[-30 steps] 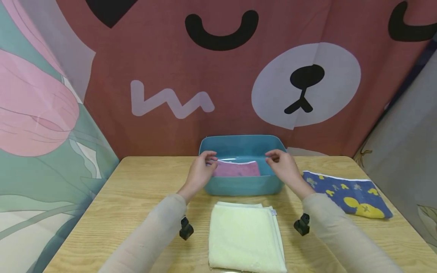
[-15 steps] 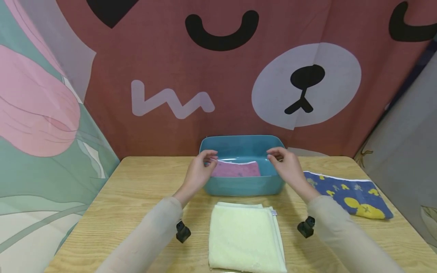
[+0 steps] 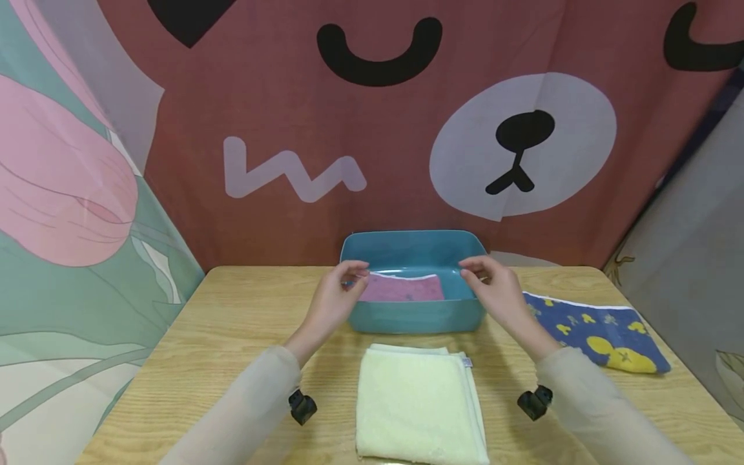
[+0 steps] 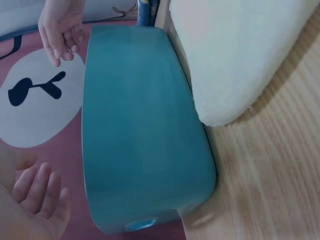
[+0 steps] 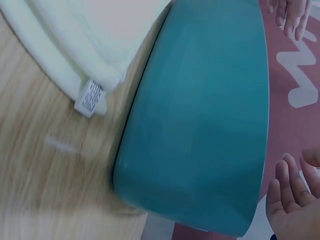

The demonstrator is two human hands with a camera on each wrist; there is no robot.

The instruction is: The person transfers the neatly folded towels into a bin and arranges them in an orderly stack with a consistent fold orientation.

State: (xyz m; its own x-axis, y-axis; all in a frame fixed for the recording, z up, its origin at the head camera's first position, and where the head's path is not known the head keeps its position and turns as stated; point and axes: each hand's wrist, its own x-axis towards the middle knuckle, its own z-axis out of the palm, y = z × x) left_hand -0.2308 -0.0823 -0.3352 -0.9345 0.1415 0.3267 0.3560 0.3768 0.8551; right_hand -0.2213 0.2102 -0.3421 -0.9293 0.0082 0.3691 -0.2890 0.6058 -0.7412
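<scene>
A blue-green plastic basin (image 3: pixel 415 316) stands at the table's back edge, and a folded pink cloth (image 3: pixel 407 289) with a white edge lies inside it. Over the basin's left side hovers my left hand (image 3: pixel 339 288), fingers loosely bent and holding nothing. On the opposite side my right hand (image 3: pixel 496 290) hangs above the rim, likewise holding nothing. Both wrist views show the hands, left (image 4: pixel 37 200) and right (image 5: pixel 295 195), relaxed beside the basin wall. A folded pale yellow towel (image 3: pixel 418 403) with a small white label lies in front of the basin.
To the right, a blue cloth (image 3: pixel 601 332) with yellow figures lies on the wooden table (image 3: pixel 232 323), close to its right edge. A brown curtain (image 3: pixel 279 232) with a bear face hangs right behind the table. A small black camera sits at each wrist.
My hands have drawn slightly apart: the right one has shifted a little to the right and the left forearm outward to the left. The cloths, towel and basin stay in place.
</scene>
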